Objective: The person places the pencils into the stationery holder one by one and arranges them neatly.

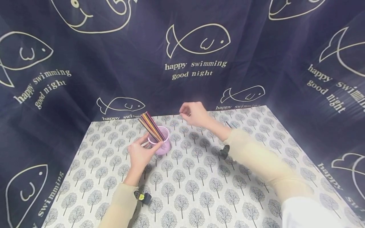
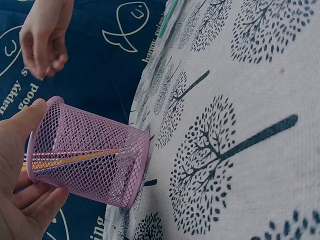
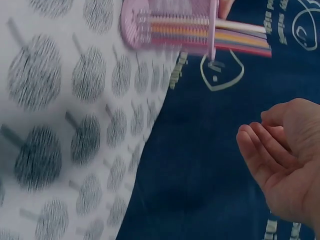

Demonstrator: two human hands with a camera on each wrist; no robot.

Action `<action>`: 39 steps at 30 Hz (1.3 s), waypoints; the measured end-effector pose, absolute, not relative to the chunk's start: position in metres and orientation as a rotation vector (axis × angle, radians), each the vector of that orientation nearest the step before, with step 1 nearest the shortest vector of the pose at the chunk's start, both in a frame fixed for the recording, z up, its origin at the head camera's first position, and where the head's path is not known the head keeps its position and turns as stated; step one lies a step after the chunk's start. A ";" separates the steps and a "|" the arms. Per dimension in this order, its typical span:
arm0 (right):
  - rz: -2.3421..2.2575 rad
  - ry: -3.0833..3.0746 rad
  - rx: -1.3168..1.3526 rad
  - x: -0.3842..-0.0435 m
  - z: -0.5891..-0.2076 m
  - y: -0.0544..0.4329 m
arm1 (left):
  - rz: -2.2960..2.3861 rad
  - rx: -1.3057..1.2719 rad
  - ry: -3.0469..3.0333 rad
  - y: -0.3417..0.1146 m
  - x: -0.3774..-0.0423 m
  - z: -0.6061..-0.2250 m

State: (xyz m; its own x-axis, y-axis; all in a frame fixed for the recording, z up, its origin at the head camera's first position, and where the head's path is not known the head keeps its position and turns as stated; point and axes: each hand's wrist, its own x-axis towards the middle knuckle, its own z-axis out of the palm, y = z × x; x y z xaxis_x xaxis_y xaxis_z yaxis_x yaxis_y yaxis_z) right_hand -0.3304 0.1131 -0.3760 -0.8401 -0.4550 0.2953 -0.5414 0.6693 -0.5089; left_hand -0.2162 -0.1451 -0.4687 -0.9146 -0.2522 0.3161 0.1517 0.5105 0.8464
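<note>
A pink mesh pen cup (image 1: 163, 148) stands on the tree-patterned cloth, left of the middle in the head view. Several coloured pencils (image 1: 150, 125) lean out of it toward the far left, in yellow, orange, dark red and other shades. My left hand (image 1: 141, 152) grips the cup's rim, thumb on one side and fingers on the other, as the left wrist view also shows. Raised above the far edge of the table, my right hand (image 1: 195, 114) has loosely bent fingers and holds nothing. In the right wrist view its fingertips (image 3: 245, 131) are apart from the cup.
Beyond my right forearm, thin pencils (image 1: 230, 124) lie on the cloth, partly hidden by the sleeve. A green one (image 2: 167, 19) shows at the top of the left wrist view. Dark blue curtains (image 1: 196, 88) with fish drawings hang behind the table (image 1: 176, 177).
</note>
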 end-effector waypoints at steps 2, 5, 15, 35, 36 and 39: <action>0.892 -2.756 0.785 -0.332 -0.375 0.129 | -1.387 0.070 -2.346 -0.145 -0.217 -0.470; 0.870 -2.785 0.701 -0.335 -0.375 0.155 | -1.398 0.057 -2.331 -0.146 -0.218 -0.471; 0.753 -2.820 0.474 -0.335 -0.402 0.243 | -1.414 0.045 -2.298 -0.148 -0.217 -0.467; 0.439 -3.144 0.318 -0.313 -0.473 0.290 | -1.444 0.019 -2.353 -0.149 -0.219 -0.469; 0.433 -3.154 0.298 -0.313 -0.474 0.289 | -1.442 0.015 -2.350 -0.149 -0.219 -0.469; 0.436 -3.167 0.272 -0.315 -0.476 0.287 | -1.447 0.007 -2.335 -0.150 -0.220 -0.469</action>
